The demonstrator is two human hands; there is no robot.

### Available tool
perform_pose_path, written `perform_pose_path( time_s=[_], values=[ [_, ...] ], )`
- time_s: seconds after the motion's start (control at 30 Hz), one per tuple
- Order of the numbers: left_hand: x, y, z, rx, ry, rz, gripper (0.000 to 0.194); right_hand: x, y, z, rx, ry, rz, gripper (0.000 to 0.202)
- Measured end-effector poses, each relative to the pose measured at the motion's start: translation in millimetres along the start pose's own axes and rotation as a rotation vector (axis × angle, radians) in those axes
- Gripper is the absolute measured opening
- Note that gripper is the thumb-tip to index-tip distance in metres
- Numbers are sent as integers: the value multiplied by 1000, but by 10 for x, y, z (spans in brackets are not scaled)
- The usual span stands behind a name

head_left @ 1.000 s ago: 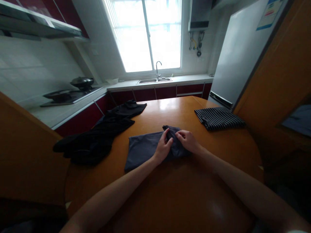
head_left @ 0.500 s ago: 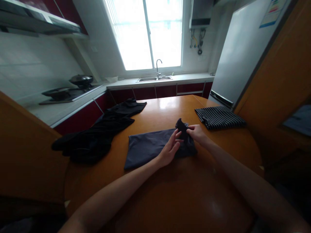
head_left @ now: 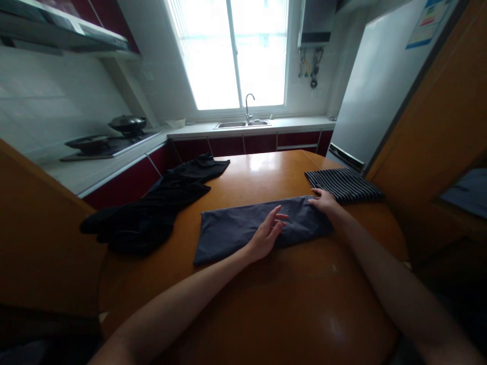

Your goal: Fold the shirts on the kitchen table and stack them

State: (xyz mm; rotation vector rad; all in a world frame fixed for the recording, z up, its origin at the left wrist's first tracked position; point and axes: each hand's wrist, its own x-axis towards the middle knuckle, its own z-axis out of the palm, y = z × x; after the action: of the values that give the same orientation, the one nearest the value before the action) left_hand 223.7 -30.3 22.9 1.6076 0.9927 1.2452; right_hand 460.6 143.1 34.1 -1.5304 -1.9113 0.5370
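Observation:
A dark blue-grey folded garment [head_left: 232, 230] lies flat as a long strip across the middle of the round wooden table [head_left: 258, 314]; its exact kind does not show. Over its middle rests my left hand [head_left: 268, 233], fingers stretched and slightly spread, holding nothing. At the strip's far right corner, my right hand [head_left: 325, 202] has its thumb and fingers on the cloth's edge, pinching it. Just beyond that hand sits a folded black garment with white stripes [head_left: 346, 183].
Loose black clothes [head_left: 152, 208] are heaped along the table's left side. Behind the table run a counter with a sink [head_left: 243, 123] and a stove with pans [head_left: 127, 124]. A fridge [head_left: 375, 86] stands at the back right.
My right hand has moved right, and the bunched, turned-up right end of the grey garment now lies spread out flat. My left hand has stayed about where it was.

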Motion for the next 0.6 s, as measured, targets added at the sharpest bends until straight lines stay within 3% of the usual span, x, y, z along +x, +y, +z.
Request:
perform_pose_path(
  time_s=[0.13,0.27,0.33,0.43,0.5,0.6],
  values=[
    [-15,67,-5,86,-13,42,50,-77,-53,-10,-99,71,3,55],
    [-12,184,-45,390,-34,170,34,-234,-246,62,-237,135,-118,46],
    [5,198,-84,555,-21,186,34,-357,-383,219,-232,30,-250,46],
    [31,118,-153,769,-2,90,39,-530,-538,501,-260,-218,-432,54],
    [33,30,-191,864,-20,2,43,-569,-548,620,-293,-322,-432,58],
    [17,-66,-220,910,-61,-49,47,-472,-413,623,-345,-312,-331,60]
  ],
)
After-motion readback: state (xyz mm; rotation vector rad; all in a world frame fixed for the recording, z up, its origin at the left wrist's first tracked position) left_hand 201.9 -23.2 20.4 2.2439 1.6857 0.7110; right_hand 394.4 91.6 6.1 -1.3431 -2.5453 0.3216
